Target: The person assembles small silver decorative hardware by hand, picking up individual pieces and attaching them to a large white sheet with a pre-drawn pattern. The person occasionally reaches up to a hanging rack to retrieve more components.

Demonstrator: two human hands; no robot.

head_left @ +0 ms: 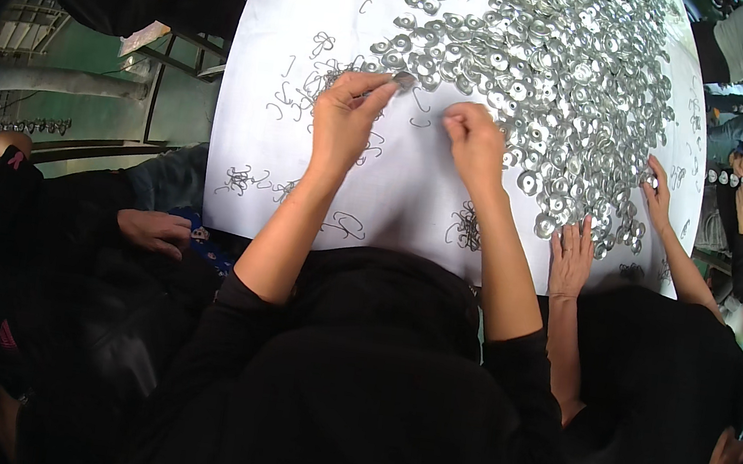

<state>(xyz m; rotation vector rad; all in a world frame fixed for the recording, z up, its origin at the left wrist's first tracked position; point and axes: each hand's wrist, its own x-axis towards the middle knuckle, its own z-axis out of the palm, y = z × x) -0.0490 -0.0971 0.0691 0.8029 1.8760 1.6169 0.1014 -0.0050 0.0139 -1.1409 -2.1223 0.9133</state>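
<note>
A: What is your left hand (345, 124) doing?

B: From my end, I see it pinching a small metal disc (403, 79) between thumb and fingertips, the fingers drawn narrow around it. The disc is just beside the lower left edge of the heap of silver discs (577, 67).

A: And your right hand (477, 148)?

B: It is well apart from the left, below the heap, fingers curled in toward the thumb. I cannot tell whether anything is between those fingertips.

A: Anything between the two?

B: I make out a thin wire hook (416, 101) just below the held disc, though I cannot tell whether it hangs there or lies on the white table (287, 13). Just under it I see a short curved wire (419, 124).

A: Other hooks?

B: A loose tangle of dark hooks (330, 79) spreads beside and partly behind my left hand. A smaller tangle (240, 181) lies near the table's left edge, and a dense clump (464, 228) just left of my right forearm.

A: Who is beside you?

B: On my right, a co-worker (657, 397) in black has one hand at the heap's lower edge and the other at its right edge.
</note>
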